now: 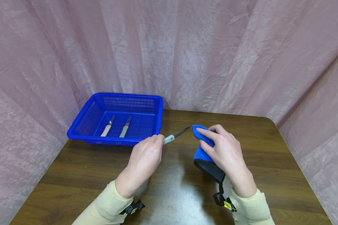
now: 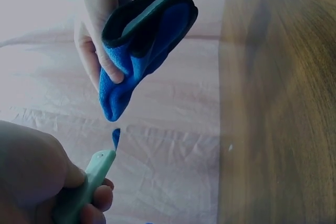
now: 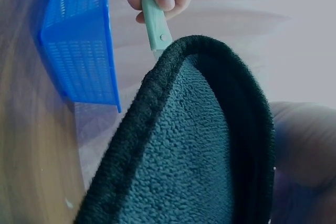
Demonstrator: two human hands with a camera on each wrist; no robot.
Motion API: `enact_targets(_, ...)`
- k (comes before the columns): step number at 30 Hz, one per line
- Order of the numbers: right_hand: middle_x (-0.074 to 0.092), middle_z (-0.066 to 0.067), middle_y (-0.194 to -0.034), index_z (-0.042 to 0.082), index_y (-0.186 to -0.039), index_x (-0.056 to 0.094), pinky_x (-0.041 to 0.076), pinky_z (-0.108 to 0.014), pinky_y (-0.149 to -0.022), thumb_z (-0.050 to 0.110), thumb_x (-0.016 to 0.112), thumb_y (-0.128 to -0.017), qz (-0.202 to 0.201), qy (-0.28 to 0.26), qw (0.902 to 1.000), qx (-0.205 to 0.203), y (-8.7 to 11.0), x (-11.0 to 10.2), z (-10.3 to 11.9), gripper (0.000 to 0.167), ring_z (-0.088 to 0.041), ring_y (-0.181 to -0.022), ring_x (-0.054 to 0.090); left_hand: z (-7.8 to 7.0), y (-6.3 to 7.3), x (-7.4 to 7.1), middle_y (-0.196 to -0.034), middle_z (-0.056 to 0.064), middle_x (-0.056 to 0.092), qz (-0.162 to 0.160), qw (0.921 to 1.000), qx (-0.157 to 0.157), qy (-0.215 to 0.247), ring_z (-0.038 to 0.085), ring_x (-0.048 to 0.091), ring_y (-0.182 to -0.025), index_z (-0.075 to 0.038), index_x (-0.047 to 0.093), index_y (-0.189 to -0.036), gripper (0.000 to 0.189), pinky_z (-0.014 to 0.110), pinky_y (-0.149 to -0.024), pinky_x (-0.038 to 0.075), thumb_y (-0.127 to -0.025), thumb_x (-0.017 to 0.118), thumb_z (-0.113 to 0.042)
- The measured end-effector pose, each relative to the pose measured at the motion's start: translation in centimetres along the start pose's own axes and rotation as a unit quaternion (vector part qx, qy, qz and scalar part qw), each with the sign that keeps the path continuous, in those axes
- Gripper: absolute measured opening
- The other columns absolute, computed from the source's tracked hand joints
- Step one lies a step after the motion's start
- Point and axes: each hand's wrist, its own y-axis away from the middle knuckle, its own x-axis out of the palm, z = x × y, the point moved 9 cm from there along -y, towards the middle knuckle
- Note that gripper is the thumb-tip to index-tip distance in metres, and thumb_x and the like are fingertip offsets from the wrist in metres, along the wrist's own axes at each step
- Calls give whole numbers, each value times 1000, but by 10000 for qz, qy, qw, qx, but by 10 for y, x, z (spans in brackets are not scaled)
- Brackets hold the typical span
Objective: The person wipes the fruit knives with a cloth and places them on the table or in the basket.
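My left hand [image 1: 147, 153] grips the pale green handle of a small knife [image 1: 169, 139], its blade pointing right and slightly up. In the left wrist view, thumb and fingers wrap round the knife handle [image 2: 86, 187]. My right hand [image 1: 225, 147] pinches a folded blue cloth [image 1: 204, 153] with a dark edging and dark underside. The blade's tip is close to the cloth's near corner, with a small gap between them. In the right wrist view the cloth [image 3: 184, 145] fills the middle and hides most of the blade.
At the back left of the wooden table [image 1: 270, 162] stands a blue plastic basket [image 1: 115, 138]. Inside it lie a knife with a pinkish handle [image 1: 106, 130] and one with a green handle [image 1: 124, 130]. A pink curtain [image 1: 186, 56] hangs behind the table.
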Motion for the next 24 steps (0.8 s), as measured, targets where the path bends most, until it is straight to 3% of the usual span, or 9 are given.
enact_targets(8,71,-8,-123,28,-138,80,55,-56,-78,22,79,-99,-73,-16,9999,-96,0,-1,3,40,-36,-95,69,3,1,6,-74,1,55,419,9988,-165,181,21,55,-56,-8,63,-98,25,36,-44,42,-98,86,-17)
enact_targets(13,71,-8,-123,28,-138,80,55,-54,-75,22,81,-98,-129,-44,9996,-236,1,-1,7,40,-35,-92,68,3,2,9,-75,-1,56,661,9973,-213,248,18,54,-57,-9,65,-99,24,34,-45,41,-99,86,-20)
enact_targets(24,71,-11,-125,26,-138,80,58,-53,-76,24,86,-96,-110,-79,9976,-681,1,5,20,42,-35,-95,69,-1,0,7,-79,1,59,653,9976,-57,205,19,54,-63,-6,72,-107,22,31,-50,41,-102,83,-24)
